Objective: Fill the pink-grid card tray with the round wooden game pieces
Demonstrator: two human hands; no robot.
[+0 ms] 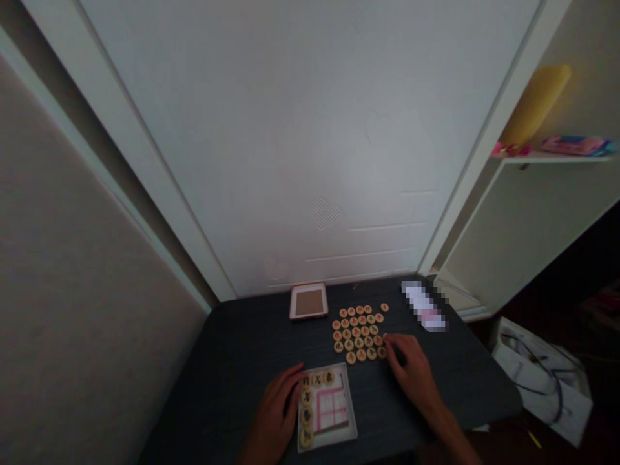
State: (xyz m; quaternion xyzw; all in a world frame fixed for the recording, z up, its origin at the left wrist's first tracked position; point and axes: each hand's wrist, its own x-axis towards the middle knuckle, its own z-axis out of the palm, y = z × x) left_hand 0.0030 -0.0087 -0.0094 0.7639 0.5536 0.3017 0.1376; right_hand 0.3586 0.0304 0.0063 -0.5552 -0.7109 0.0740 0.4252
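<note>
A cluster of several round wooden game pieces [359,332] with red and black characters lies on the dark table [232,361]. My right hand [411,369] rests beside the cluster's right edge, fingertips touching the nearest pieces, fingers curled. A small square white box [327,407] with pink grid lines sits near the front edge, with several pieces [310,400] lined along its top and left sides. My left hand [281,403] lies against the box's left side, fingers bent toward those pieces. Whether either hand holds a piece is hidden.
A square lid or tray [309,301] with a brown inside lies at the back of the table. A blurred-out flat item [425,307] lies at the back right. A white wall stands behind. A shelf [557,158] with a yellow roll [535,103] is on the right; a white bag [542,378] sits on the floor.
</note>
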